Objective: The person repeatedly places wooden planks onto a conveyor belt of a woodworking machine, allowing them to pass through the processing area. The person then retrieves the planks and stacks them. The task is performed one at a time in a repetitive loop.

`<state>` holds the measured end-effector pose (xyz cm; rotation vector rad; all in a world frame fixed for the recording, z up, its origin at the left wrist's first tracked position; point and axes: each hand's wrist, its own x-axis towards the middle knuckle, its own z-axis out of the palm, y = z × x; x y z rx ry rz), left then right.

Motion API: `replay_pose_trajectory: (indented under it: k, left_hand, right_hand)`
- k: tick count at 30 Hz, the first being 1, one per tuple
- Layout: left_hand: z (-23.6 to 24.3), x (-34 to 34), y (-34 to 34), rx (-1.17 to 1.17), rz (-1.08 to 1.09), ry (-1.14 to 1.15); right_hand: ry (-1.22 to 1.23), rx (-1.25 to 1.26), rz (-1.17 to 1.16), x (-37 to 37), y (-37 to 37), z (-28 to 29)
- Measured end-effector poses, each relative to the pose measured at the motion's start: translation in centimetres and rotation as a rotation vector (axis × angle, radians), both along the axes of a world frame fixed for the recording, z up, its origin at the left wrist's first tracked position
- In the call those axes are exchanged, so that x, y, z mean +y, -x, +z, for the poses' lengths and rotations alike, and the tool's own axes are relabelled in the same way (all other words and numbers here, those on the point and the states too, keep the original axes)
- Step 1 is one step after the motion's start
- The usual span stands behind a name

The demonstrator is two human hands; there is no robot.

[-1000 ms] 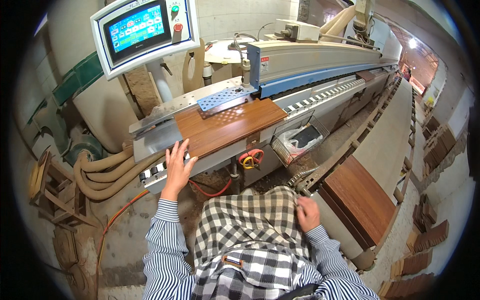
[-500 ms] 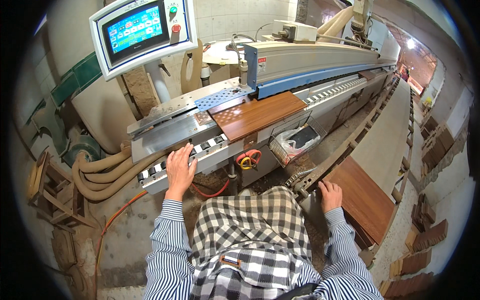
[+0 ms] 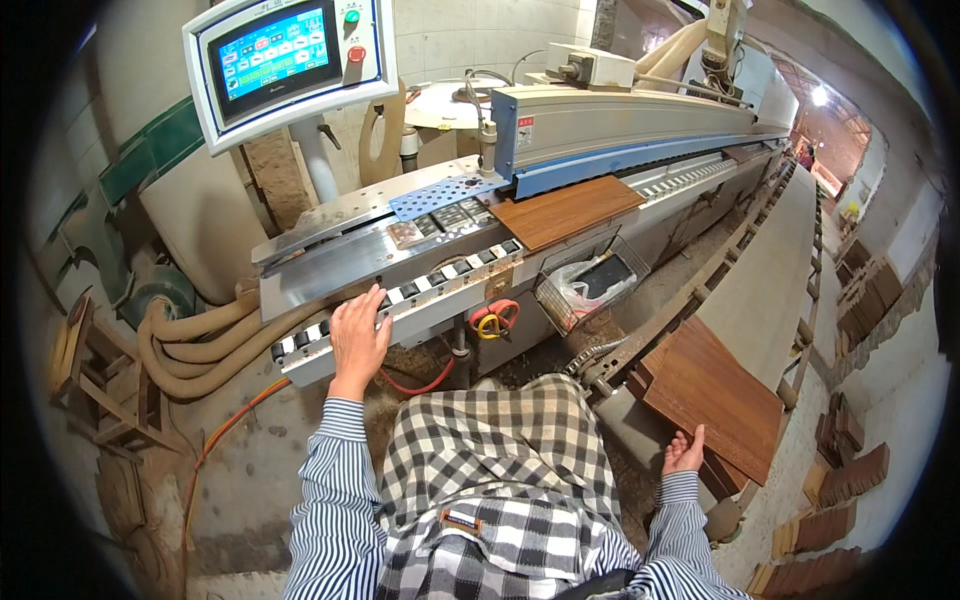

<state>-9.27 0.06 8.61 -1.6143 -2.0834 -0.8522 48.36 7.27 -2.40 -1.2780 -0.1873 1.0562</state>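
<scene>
My left hand (image 3: 360,340) lies with spread fingers on the black-and-white roller rail (image 3: 440,276) along the machine's front. My right hand (image 3: 684,453) is turned palm up at the near edge of the top brown wood-grain board (image 3: 715,395) on a stack; its fingers look apart, touching or very near that edge. The top board sits skewed over the boards beneath. Another brown board (image 3: 568,212) lies flat on the machine bed, its far edge under the blue-edged beam (image 3: 620,165). No hand is on it.
A control panel with a lit screen (image 3: 275,58) stands at the upper left. A wire basket (image 3: 590,285) and red-and-yellow-handled scissors (image 3: 492,320) hang on the machine front. A long roller conveyor (image 3: 770,270) runs away at right. Thick hoses (image 3: 205,345) curve at left; board stacks (image 3: 855,475) line the right wall.
The board on the machine has moved right along the bed. My right hand has gone nearer and turned palm up, while the top stacked board has turned and shifted. My left hand stays put.
</scene>
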Motion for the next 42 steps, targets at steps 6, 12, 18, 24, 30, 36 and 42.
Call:
replay_pose_trajectory:
  k: [6, 12, 18, 24, 30, 36, 42]
  left_hand:
    - [0.2, 0.3, -0.2, 0.004, -0.005, -0.015]
    - [0.1, 0.0, 0.0, -0.003, -0.005, -0.001]
    - [0.2, 0.0, 0.0, -0.033, -0.029, 0.006]
    - [0.7, -1.9, -0.4, -0.117, -0.086, 0.041]
    - [2.8, -7.4, -6.4, -0.248, -0.284, 0.025]
    - [3.7, -12.1, -8.6, -0.092, -0.232, 0.092]
    - [1.3, -13.2, -4.0, -0.072, 0.062, -0.050]
  right_hand:
    - [-0.096, 0.123, 0.318, -1.5, 0.4, -1.9]
    - [-0.049, 0.208, 0.001, -3.8, 3.2, 0.3]
    - [-0.145, 0.172, 0.015, -3.8, 3.0, 1.2]
    - [-0.288, 0.290, 0.330, -4.6, 8.7, 5.9]
    - [-0.347, 0.270, 0.771, -2.7, 16.8, 7.8]
    - [-0.235, 0.335, 1.131, -0.8, 28.3, 10.0]
    - [-0.165, 0.430, 1.454, 0.2, 36.2, 10.6]
